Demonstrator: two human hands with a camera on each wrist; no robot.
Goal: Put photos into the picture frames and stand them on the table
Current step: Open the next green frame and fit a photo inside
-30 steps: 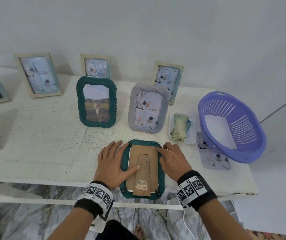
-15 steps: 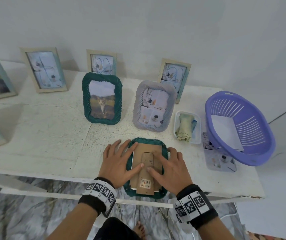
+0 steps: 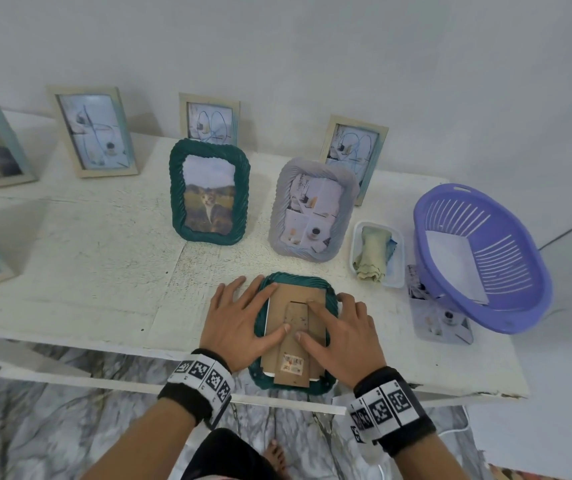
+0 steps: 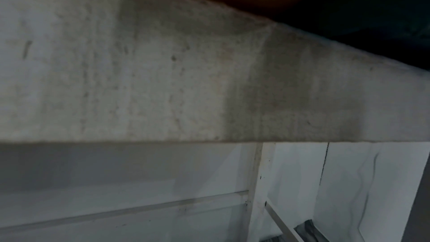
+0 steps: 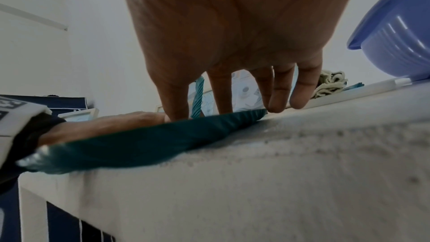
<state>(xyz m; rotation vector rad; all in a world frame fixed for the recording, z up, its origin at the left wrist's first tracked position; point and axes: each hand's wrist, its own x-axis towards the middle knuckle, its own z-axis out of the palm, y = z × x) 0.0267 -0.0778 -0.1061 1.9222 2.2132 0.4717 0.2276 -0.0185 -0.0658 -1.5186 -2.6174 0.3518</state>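
A dark green picture frame (image 3: 295, 282) lies face down at the table's front edge, its brown cardboard back (image 3: 293, 341) and stand flap up. My left hand (image 3: 239, 320) rests flat on its left side, thumb pressing the cardboard. My right hand (image 3: 340, 330) rests flat on its right side, forefinger and thumb on the flap. In the right wrist view the right hand's fingers (image 5: 277, 97) reach down onto the green frame (image 5: 149, 143). The left wrist view shows only the table's edge (image 4: 209, 84). A loose photo (image 3: 440, 317) lies under the purple basket's rim.
A standing green frame (image 3: 209, 195) with a cat photo and a grey frame (image 3: 312, 209) are just behind. Several pale wooden frames line the back and left. A small white tray (image 3: 395, 271) with a cloth and a purple basket (image 3: 482, 258) sit right.
My right hand has slid left and down onto the cardboard back, its thumb now near the left thumb. The left hand stays pressed on the frame's left side.
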